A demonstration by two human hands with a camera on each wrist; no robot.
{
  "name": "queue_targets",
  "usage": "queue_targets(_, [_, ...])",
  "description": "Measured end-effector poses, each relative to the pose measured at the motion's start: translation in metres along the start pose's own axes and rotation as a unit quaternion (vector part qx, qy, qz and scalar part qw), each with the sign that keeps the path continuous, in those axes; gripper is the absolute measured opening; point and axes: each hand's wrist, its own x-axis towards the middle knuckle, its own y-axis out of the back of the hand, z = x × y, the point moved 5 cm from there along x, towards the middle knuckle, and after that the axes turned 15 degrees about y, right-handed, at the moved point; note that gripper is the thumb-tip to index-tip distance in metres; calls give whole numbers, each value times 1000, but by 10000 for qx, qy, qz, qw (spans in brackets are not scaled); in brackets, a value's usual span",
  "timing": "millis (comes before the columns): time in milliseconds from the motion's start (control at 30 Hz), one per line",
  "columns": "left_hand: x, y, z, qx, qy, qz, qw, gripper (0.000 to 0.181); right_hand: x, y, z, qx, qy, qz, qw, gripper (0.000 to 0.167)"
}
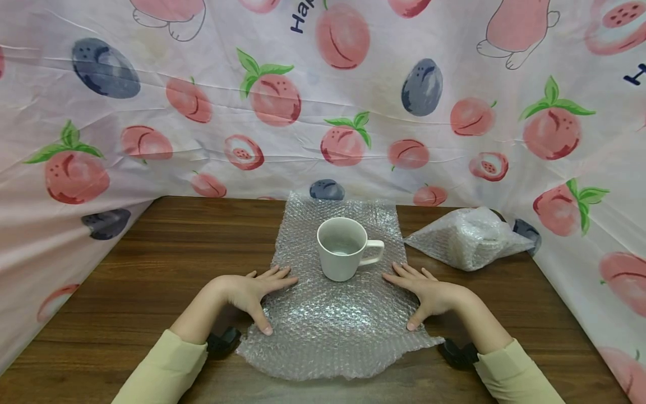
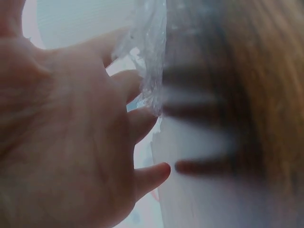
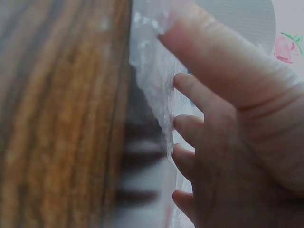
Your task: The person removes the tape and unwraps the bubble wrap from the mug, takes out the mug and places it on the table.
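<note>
A white mug (image 1: 339,257) stands upright on a sheet of bubble wrap (image 1: 333,331), its handle pointing right. The left hand (image 1: 257,293) rests with spread, straight fingers on the sheet's left edge. Over on the right edge, the right hand (image 1: 426,292) lies in much the same way, thumb toward the near side. Both hands touch the sheet beside the mug, apart from it. In the left wrist view, fingers (image 2: 142,123) meet the plastic's edge; the right wrist view has fingertips (image 3: 183,123) against the sheet.
A bubble-wrapped bundle (image 1: 471,238) sits at the back right of the wooden table (image 1: 202,235); its contents are hard to make out. A fruit-printed cloth (image 1: 212,50) hangs behind and along both sides. The far end of the sheet reaches the cloth.
</note>
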Motion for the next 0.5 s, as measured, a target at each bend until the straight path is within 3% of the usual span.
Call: queue_targets(500, [3, -2, 6, 145, 109, 296, 9994, 113, -4, 6, 8, 63, -314, 225, 9992, 110])
